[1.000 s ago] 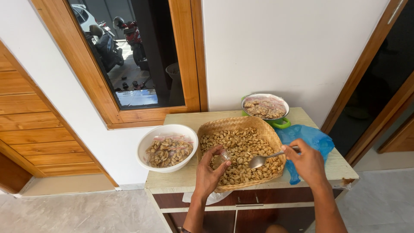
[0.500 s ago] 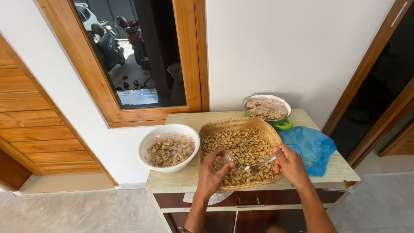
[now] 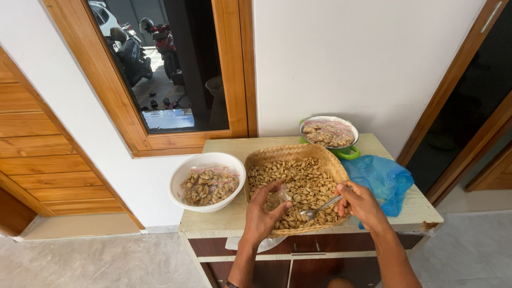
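Your left hand [image 3: 264,213] is curled loosely around a small clear plastic bag [image 3: 278,198], pinching it upright over the square woven bamboo tray [image 3: 261,160] heaped with pale brown nuts [image 3: 304,181]. Your right hand [image 3: 362,205], at three o'clock from the left, is closed around the handle of a metal spoon [image 3: 320,208], whose bowl rests in the nuts just beside the bag. The tray sits mid-table on the light wooden cabinet top [image 3: 229,221]. At nine o'clock stands a round white bowl [image 3: 184,173] of filled packets, at one o'clock a green-rimmed bowl [image 3: 346,154], at three o'clock a crumpled blue plastic bag [image 3: 381,178].
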